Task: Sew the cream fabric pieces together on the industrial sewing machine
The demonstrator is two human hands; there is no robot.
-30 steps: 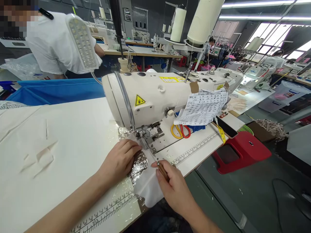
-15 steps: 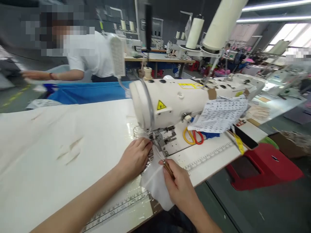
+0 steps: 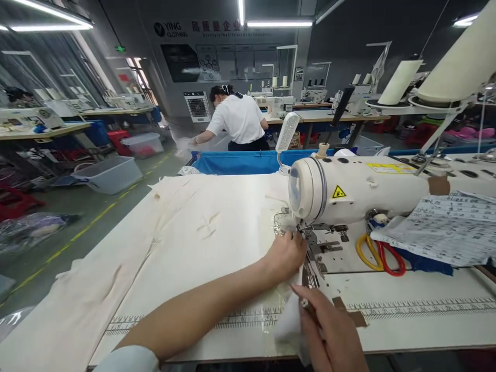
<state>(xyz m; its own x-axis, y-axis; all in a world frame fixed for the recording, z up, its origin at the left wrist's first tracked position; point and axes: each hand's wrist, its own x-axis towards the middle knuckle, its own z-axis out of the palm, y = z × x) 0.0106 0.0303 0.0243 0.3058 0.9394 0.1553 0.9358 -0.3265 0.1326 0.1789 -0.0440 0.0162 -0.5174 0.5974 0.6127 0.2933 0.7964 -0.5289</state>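
My left hand [image 3: 285, 254] is at the needle end of the white sewing machine [image 3: 360, 188], its fingers bent and pressed together on white fabric just under the machine head. My right hand [image 3: 333, 328], nearer the table's front edge, is closed around a thin tool with a wooden handle, which looks like an awl; the hand mostly covers it. A sheer white piece of fabric [image 3: 287, 323] hangs between the two hands, slightly blurred. Left fingertips and the needle overlap, so the exact grip is partly hidden.
Yellow-and-red-handled scissors [image 3: 370, 253] lie right of the needle, beside a printed sheet [image 3: 445, 227]. Pale cloth [image 3: 89, 305] covers the table's left side. Behind the table are a blue cloth bin [image 3: 240, 163] and a person in a white shirt [image 3: 242, 119].
The view has swung left, showing more of the room. My left hand stays by the needle; my right hand still holds the tool, with the fabric hanging close by.
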